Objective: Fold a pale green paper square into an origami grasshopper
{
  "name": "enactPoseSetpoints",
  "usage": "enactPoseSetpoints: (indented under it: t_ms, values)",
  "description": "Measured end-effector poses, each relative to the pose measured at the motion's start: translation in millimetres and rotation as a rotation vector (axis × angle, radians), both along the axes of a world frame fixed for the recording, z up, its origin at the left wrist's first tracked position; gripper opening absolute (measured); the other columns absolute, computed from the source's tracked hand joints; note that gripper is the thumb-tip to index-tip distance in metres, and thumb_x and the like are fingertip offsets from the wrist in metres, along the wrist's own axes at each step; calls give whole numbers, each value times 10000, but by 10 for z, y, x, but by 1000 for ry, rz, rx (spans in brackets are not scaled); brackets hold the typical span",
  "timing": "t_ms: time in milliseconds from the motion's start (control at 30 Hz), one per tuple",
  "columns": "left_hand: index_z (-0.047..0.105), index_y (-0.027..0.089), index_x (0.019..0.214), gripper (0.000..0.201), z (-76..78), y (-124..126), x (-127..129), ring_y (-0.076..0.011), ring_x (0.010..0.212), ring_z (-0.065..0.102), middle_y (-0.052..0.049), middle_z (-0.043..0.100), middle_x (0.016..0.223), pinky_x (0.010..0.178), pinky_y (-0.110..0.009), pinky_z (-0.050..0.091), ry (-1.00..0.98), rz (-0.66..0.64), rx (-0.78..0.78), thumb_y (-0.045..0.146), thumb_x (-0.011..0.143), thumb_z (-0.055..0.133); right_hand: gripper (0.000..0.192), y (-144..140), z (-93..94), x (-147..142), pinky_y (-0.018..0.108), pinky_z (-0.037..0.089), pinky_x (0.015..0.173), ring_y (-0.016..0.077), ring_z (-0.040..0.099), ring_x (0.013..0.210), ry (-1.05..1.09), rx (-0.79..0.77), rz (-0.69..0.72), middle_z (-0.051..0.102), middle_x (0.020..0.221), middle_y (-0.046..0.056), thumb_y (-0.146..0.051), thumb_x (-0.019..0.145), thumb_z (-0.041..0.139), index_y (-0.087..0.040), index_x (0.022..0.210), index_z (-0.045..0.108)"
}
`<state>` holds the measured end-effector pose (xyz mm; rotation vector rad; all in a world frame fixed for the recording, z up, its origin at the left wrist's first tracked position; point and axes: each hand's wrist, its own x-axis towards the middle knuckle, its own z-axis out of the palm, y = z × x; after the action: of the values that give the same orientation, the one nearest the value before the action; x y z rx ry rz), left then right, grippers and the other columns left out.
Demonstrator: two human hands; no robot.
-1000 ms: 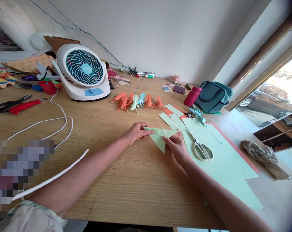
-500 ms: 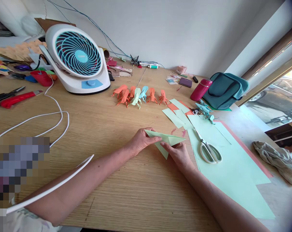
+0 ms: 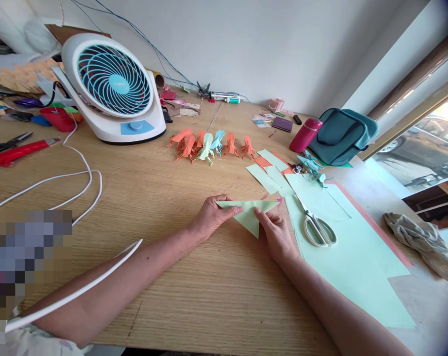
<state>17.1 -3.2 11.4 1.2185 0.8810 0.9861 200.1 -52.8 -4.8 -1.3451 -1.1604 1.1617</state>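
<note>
A pale green paper (image 3: 249, 215), folded into a downward-pointing triangle, lies on the wooden table (image 3: 164, 198) in front of me. My left hand (image 3: 212, 217) pinches its left corner, thumb on top. My right hand (image 3: 278, 235) presses on the triangle's right half with its fingertips. Behind the triangle stands a row of several folded paper figures (image 3: 209, 146), orange, green and blue.
White-handled scissors (image 3: 315, 225) lie on a large green sheet (image 3: 349, 267) to the right, with cut green strips (image 3: 270, 175) behind. A white desk fan (image 3: 112, 91) and its cable (image 3: 79, 178) are at left; a red bottle (image 3: 304, 135), teal bag (image 3: 342, 136) and rag (image 3: 420, 237) at right.
The paper triangle was turned and flattened on the table, its point now toward me. Both hands shifted slightly with it; the view tilted a little.
</note>
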Motion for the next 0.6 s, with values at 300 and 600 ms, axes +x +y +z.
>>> enactPoseSetpoints:
  t_ms: [300, 600]
  values:
    - [541, 155, 587, 420, 27, -53, 11, -79, 588, 352, 69, 418, 571, 595, -231, 291, -37, 69, 15, 434, 638, 852, 341, 6, 37, -55, 294, 471, 617, 190, 613, 684, 119, 73, -10, 677, 693, 6, -562, 780, 745, -226, 776, 686]
    - [628, 151, 640, 336, 5, -164, 81, -107, 663, 406, 30, 490, 643, 628, -240, 314, -19, -3, 53, 428, 693, 809, 323, 63, -52, -62, 363, 533, 805, 274, 697, 922, 230, 57, 38, 776, 923, 65, -451, 695, 844, -222, 901, 746]
